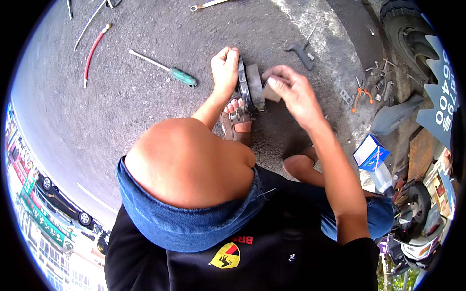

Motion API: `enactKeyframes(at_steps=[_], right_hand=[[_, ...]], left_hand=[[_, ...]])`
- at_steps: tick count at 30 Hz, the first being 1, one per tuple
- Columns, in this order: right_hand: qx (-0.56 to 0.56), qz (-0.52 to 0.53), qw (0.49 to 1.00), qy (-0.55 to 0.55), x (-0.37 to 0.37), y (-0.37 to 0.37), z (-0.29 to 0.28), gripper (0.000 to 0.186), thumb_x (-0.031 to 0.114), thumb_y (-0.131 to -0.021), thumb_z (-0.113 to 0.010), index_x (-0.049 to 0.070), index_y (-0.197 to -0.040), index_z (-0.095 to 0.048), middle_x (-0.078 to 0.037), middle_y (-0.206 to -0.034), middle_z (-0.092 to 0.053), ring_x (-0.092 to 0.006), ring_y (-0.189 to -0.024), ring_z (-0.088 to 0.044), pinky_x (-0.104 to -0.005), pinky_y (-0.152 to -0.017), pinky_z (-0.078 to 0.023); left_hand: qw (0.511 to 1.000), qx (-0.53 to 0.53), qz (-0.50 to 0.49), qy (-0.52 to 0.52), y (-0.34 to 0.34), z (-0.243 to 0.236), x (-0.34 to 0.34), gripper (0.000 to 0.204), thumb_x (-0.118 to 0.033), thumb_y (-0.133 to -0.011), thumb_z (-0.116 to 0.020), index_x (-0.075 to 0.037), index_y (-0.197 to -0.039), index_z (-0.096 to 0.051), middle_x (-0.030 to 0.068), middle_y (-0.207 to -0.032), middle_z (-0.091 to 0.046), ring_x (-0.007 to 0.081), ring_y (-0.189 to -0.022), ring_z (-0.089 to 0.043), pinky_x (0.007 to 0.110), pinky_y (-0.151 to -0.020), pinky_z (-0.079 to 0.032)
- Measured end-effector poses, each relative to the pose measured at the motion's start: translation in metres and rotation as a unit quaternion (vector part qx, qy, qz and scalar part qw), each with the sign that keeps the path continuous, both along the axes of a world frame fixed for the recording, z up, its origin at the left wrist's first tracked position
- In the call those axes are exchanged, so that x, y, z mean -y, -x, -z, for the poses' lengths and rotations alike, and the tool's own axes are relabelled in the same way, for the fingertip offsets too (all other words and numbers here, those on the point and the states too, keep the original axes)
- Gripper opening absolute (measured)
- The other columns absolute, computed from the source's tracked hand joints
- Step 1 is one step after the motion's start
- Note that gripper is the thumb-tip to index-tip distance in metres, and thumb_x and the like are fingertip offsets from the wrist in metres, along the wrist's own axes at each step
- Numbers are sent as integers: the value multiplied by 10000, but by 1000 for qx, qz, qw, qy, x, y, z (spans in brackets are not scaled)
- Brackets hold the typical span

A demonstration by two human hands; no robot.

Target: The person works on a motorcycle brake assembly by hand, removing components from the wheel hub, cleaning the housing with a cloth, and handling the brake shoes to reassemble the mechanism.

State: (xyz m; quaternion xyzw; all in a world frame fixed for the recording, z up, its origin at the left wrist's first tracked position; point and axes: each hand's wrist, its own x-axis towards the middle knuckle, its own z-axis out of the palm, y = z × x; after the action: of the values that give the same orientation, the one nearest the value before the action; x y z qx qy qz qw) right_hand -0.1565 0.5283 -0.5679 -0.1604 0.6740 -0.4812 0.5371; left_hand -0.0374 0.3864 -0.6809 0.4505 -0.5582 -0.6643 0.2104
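Note:
I squat on grey asphalt, my bare knee filling the middle of the view. My left hand point(225, 69) is closed around the edge of a dark metal brake-shoe-like part point(250, 86) that stands on edge on the ground, just ahead of my sandalled foot point(236, 123). My right hand point(292, 92) hovers beside it, fingers pinching a small grey block point(270, 90) against the part's right side.
A green-handled screwdriver point(170, 72) lies left of the hands. A red hose point(92, 53) and a wrench point(206, 5) lie farther off. A black tool point(302, 52), orange pliers point(360, 96), a tyre point(407, 34), a blue-white box point(370, 153) and a scooter point(412, 233) are to the right.

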Motion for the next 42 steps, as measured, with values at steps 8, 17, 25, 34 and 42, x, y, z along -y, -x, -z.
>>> enactKeyframes(at_steps=[8,17,25,34,42], right_hand=[[-32,110,993,4,6,-26,-2,166,122,-905,-643,6,-930,-526,-8,-868,-567,-78,-813,-555,-265,-748,-481],[-176,76,979,-63,8,-45,21,254,134,-855,-679,-16,-958,-502,-164,-889,-583,-319,-805,-608,-387,-727,-480],[-215,61,970,-98,36,-37,35,338,194,-833,-705,-17,-978,-483,-193,-951,-588,-347,-896,-607,-425,-786,-473],[-202,61,972,-99,33,-46,25,357,164,-825,-699,-3,-1077,-509,-190,-1036,-599,-330,-1011,-587,-426,-867,-460],[-178,75,977,-92,23,-61,21,408,221,-822,-700,-27,-1075,-498,-208,-1007,-570,-353,-943,-570,-415,-853,-460]], left_hand=[[993,101,58,36,20,3,24,381,-262,-893,-600,18,-643,-532,-27,-541,-403,54,-573,-361,298,-485,-323],[960,239,128,73,28,-12,16,385,-344,-798,-617,13,-654,-611,164,-569,-580,235,-556,-591,392,-597,-458],[981,167,66,68,15,-12,21,379,-251,-855,-595,28,-616,-500,29,-506,-389,70,-552,-365,338,-488,-350],[991,116,32,51,7,-7,18,374,-204,-879,-584,-1,-595,-449,-42,-531,-372,46,-556,-328,299,-450,-285],[990,119,29,67,2,-7,22,374,-184,-873,-585,3,-597,-416,-36,-551,-328,48,-568,-321,313,-457,-292]])
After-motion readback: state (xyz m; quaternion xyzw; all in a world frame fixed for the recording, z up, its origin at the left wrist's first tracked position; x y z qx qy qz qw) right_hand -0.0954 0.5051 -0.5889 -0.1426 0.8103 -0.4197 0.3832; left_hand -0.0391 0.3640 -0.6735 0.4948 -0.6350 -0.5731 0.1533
